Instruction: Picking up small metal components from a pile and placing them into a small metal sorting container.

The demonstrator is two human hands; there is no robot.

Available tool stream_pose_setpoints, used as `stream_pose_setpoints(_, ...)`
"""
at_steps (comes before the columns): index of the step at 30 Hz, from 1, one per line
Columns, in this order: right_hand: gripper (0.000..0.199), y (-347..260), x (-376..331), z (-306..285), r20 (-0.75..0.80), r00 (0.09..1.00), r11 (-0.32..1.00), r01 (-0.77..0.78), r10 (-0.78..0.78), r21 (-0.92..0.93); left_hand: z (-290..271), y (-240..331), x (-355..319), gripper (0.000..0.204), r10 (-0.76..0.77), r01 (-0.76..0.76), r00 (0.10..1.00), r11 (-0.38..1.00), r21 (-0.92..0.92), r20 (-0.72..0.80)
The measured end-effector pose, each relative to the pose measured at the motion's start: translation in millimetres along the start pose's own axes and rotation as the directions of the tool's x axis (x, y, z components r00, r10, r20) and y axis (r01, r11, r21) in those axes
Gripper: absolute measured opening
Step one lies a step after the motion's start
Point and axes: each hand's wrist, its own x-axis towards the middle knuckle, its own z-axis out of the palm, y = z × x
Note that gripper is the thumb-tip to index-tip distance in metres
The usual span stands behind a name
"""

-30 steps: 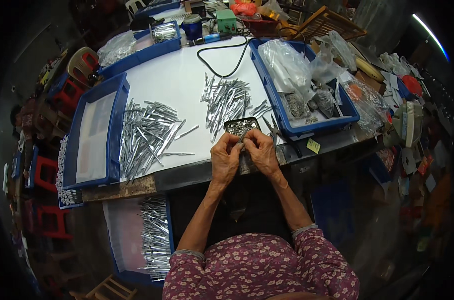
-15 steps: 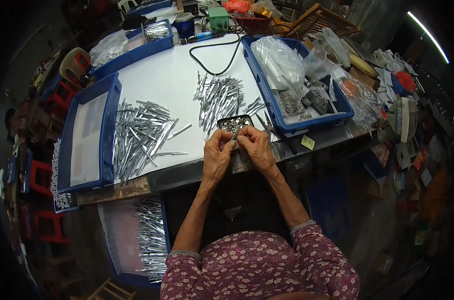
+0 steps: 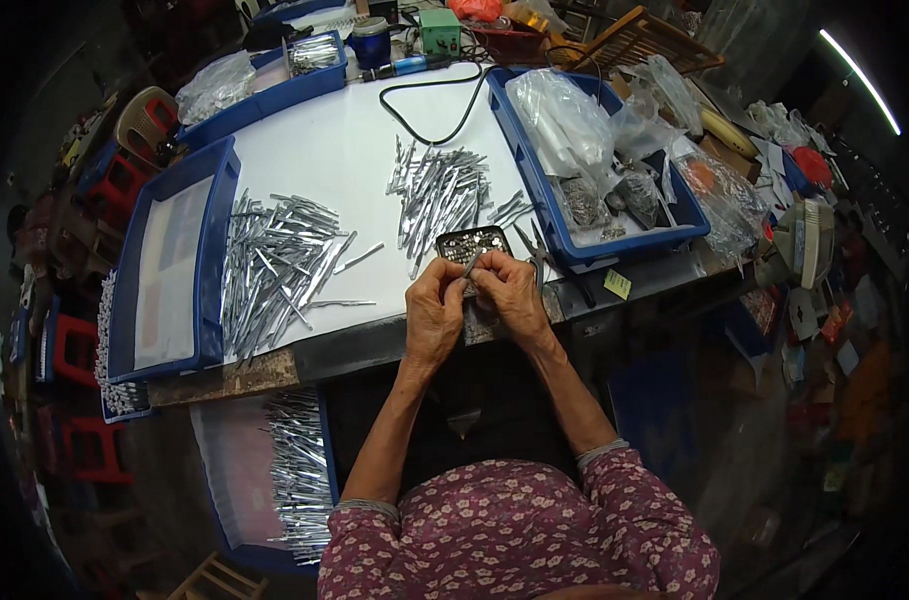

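Head view: left hand (image 3: 435, 312) and right hand (image 3: 515, 296) meet at the tabletop's (image 3: 325, 160) near edge, both pinching one metal strip (image 3: 474, 262). Long axis tilts up-right toward the small tray (image 3: 472, 243) just beyond; right hand nearer.

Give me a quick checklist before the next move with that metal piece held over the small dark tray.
1. Piece in hand: ok. Left hand and right hand both pinch one slim metal piece.
2. Grip on it: cannot tell how firm; the fingertips cover most of it.
3. Small dark tray: ok, right behind the hands, near the table edge.
4. Supply: ok. Two loose piles, the left pile and the middle pile, lie on the white top.
5. Pliers: ok, lying untouched beside the right hand.
6. Piece's orientation: cannot tell, too small.
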Motion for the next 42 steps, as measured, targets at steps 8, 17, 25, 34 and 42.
stream_pose_setpoints(8, 0.011, 2, -1, -2, 0.014, 1.000, 0.999, -0.009, 0.008, 0.033, 0, 3, -1, 0.004, 0.050, -0.050, 0.999, 0.995, 0.085, 0.000)
stream_pose_setpoints(17, 0.008, 10, -5, -9, 0.091, 0.984, 0.867, -0.177, 0.152, 0.466, 7, -6, -4, 0.006, 0.246, -0.228, 0.969, 0.937, 0.263, -0.036)
stream_pose_setpoints(25, 0.012, 8, -7, -12, 0.139, 0.972, 0.807, -0.235, 0.190, 0.541, 10, -5, -4, 0.007, 0.319, -0.288, 0.947, 0.898, 0.333, -0.041)
stream_pose_setpoints(34, 0.013, 2, -1, -13, 0.078, 0.992, 0.978, -0.115, 0.103, 0.176, 1, -5, 0, 0.009, -0.145, 0.147, 0.989, 0.966, -0.212, 0.021)
stream_pose_setpoints(42, 0.015, 6, 6, -4, 0.000, 0.998, 0.971, -0.066, 0.068, 0.230, -9, -4, 1, 0.016, -0.269, 0.296, 0.955, 0.904, -0.309, 0.126)
